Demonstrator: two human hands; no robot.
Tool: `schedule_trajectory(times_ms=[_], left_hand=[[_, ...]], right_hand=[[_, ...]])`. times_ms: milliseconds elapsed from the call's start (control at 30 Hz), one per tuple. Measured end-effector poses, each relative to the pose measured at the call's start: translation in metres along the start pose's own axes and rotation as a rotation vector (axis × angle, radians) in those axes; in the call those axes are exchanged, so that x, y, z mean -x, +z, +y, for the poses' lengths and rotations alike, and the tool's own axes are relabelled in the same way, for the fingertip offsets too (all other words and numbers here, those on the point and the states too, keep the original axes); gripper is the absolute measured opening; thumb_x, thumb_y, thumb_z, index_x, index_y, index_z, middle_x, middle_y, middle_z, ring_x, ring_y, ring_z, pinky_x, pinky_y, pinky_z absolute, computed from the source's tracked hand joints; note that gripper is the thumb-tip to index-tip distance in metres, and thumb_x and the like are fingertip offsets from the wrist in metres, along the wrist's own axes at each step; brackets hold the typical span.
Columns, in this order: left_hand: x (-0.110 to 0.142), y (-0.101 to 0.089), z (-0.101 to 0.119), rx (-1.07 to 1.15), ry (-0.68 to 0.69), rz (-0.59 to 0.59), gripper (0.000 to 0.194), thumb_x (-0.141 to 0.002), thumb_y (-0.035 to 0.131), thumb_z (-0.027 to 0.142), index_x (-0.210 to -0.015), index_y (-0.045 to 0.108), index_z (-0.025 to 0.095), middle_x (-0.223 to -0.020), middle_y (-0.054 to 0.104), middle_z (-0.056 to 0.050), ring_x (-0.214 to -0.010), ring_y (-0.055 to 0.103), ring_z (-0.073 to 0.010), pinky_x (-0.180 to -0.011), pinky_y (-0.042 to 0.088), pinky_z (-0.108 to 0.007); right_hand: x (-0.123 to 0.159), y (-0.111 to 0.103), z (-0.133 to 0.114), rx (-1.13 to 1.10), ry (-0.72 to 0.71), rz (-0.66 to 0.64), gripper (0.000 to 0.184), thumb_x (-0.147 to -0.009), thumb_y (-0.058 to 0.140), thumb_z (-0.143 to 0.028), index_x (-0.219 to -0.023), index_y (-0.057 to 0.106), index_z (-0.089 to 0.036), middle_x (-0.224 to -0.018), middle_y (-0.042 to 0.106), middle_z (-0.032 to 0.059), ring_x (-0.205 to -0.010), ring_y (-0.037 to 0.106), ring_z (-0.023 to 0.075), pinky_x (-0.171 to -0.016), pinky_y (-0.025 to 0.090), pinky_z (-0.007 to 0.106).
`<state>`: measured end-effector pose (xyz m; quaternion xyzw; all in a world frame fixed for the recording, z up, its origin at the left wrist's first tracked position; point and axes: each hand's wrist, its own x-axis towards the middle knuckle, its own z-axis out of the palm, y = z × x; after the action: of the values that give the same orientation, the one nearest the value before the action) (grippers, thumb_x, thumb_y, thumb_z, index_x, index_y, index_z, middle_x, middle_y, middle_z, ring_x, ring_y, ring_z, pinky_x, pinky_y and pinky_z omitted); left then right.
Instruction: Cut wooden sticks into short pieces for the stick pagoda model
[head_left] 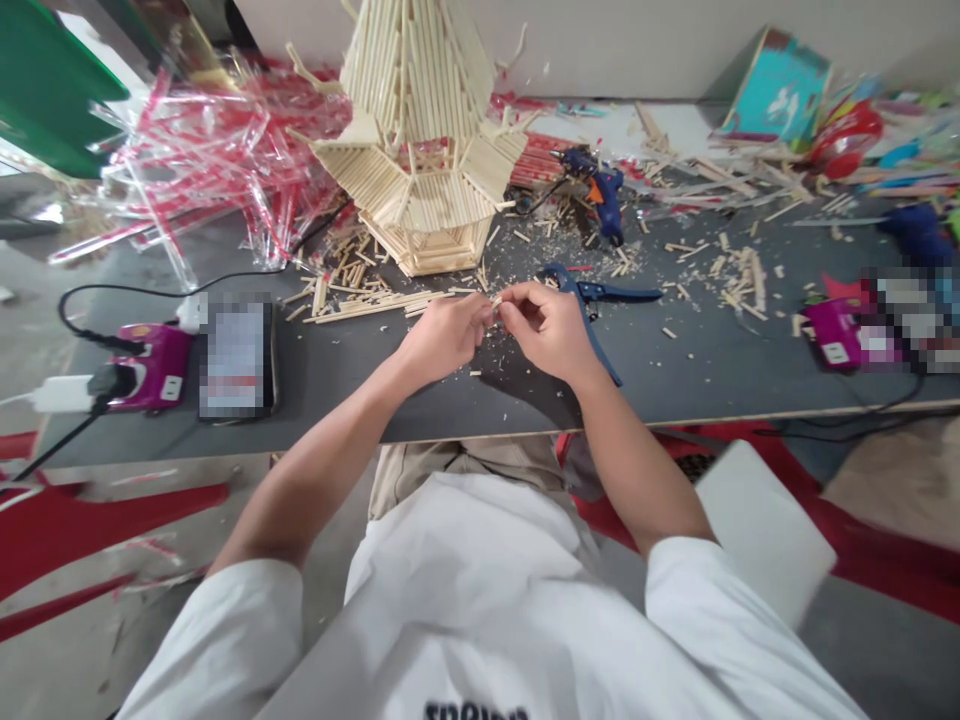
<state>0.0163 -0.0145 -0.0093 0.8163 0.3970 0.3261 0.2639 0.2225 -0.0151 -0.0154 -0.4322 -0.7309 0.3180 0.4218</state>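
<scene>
Stick tower [416, 80] seemingly mostly built, loose sticks [367, 306] not yet attached.

Head view: the tower stands upright beyond both hands; the sticks lie just beyond the left hand [444, 340], blue cutters [600, 350] beside the right hand [553, 330]. Forearms angle inward, fingertips nearly meeting. The right thumb and forefinger pinch what looks like a small stick piece [496, 304]; whether the left's curled fingers grip it too, I cannot tell.
</scene>
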Motion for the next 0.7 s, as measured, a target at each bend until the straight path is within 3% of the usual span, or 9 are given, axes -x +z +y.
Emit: schedule_trajectory(times_ms=[467, 700], left_hand=[[0.0024, -0.0008, -0.0013, -0.214, 0.045, -0.051, 0.014, -0.088, 0.050, 0.010, -0.088, 0.061, 0.019, -0.071, 0.062, -0.003, -0.063, 0.054, -0.0153, -0.062, 0.037, -0.027], [0.0004, 0.0013, -0.0015, -0.098, 0.027, -0.042, 0.016, -0.094, 0.049, 0.012, -0.086, 0.061, 0.019, -0.074, 0.068, -0.003, -0.068, 0.062, -0.0152, -0.069, 0.045, -0.027]], right_hand=[[0.0008, -0.0017, 0.0010, 0.109, -0.046, 0.066, 0.021, -0.093, 0.065, -0.035, -0.094, 0.080, -0.022, -0.080, 0.079, 0.0016, -0.065, 0.068, 0.0166, -0.064, 0.055, 0.031], [-0.0001, -0.0032, -0.0020, 0.074, -0.043, 0.043, 0.024, -0.099, 0.061, -0.038, -0.098, 0.079, -0.021, -0.081, 0.077, 0.0025, -0.070, 0.070, 0.0179, -0.069, 0.056, 0.032]])
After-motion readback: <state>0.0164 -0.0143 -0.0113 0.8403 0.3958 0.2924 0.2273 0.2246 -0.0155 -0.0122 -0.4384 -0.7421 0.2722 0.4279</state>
